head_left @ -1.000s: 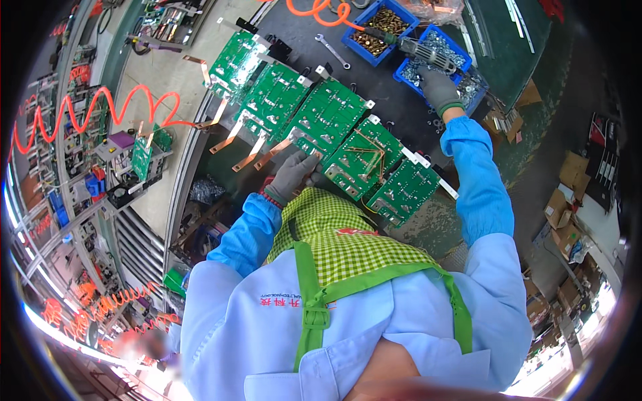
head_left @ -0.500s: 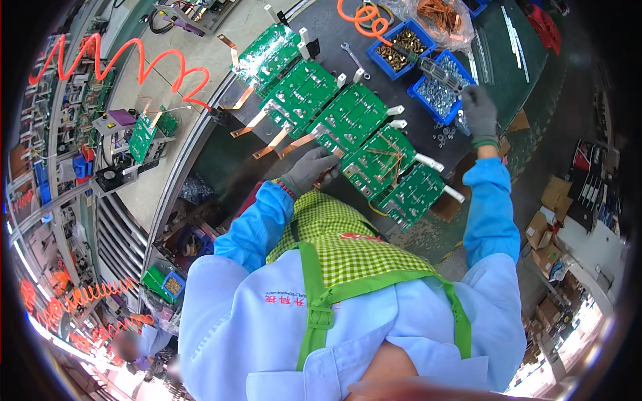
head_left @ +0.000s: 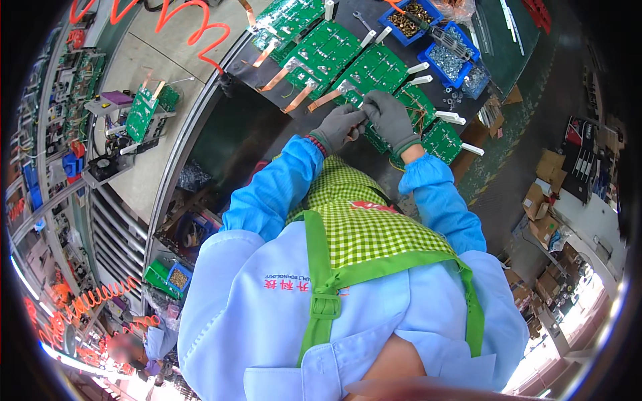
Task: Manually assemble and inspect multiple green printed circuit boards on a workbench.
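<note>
Both grey-gloved hands met over the row of green printed circuit boards (head_left: pixel 374 70) lying side by side on the dark bench top (head_left: pixel 267 127). Left hand (head_left: pixel 340 127) curled narrow, fingertips pinched toward the right hand (head_left: pixel 390 119), which closed down from above; something small seemed nipped between the two, too tiny to make out, so cannot tell what was held, or by which hand. Directly under the pinch, the near edge of one green board; just beyond it, copper-coloured flat strips (head_left: pixel 297 98) jutting from the boards' left ends and white block connectors (head_left: pixel 418 68) on their right ends. Farther out past the grip, blue plastic bins of small metal screws and fittings (head_left: pixel 447 57), well apart from the fingers. To the left of the grip and well away, an orange coiled air hose (head_left: pixel 194 30) above a pale conveyor surface (head_left: pixel 157 144).

Judged as a fiddly seating or fastening step: best done with wrists braced low near the board, the small part kept square to its spot, light pressure only, and loose sleeves kept clear of the neighbouring boards.
</note>
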Demonstrator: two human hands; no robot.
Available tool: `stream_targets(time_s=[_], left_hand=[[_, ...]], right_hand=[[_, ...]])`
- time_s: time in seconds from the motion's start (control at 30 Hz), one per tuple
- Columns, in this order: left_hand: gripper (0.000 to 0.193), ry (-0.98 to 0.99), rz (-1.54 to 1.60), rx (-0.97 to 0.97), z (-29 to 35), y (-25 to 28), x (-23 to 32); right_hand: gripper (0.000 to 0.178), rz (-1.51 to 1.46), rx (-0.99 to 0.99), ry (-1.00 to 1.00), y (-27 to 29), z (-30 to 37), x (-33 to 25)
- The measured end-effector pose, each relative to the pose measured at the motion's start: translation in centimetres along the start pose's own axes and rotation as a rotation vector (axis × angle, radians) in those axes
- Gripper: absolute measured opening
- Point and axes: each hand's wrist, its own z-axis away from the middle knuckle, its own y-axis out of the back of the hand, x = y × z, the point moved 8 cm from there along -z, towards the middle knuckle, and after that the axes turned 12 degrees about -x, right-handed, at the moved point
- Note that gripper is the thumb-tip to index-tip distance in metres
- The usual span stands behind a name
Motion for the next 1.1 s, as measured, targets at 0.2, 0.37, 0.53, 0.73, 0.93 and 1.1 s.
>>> stream_targets(time_s=[0.2,0.37,0.53,0.73,0.93,1.1], left_hand=[[0.017,-0.025,0.023,-0.021,0.1,0.4,-0.1],[0.017,-0.008,-0.015,-0.029,-0.1,0.5,-0.3],[0.018,-0.005,0.061,-0.022,0.1,0.7,-0.6],[0.02,-0.033,-0.013,-0.036,-1.0,1.7,-1.1],[0.015,-0.032,-0.023,-0.013,-0.1,0.6,0.2],[0.002,-0.25,-0.606,-0.137,-1.0,1.6,0.3]], right_hand=[[0.015,0.164,0.071,-0.048,-0.9,0.0,-0.1],[0.016,0.16,0.132,-0.135,-0.1,-0.2,0.1],[0.017,-0.363,-0.082,-0.366,-0.4,0.7,1.6],[0.021,-0.151,-0.159,-0.329,-1.8,0.2,2.2],[0.021,0.039,-0.039,-0.269,-1.3,-0.5,1.3],[0.023,0.39,-0.039,-0.235,-1.2,0.0,0.0]])
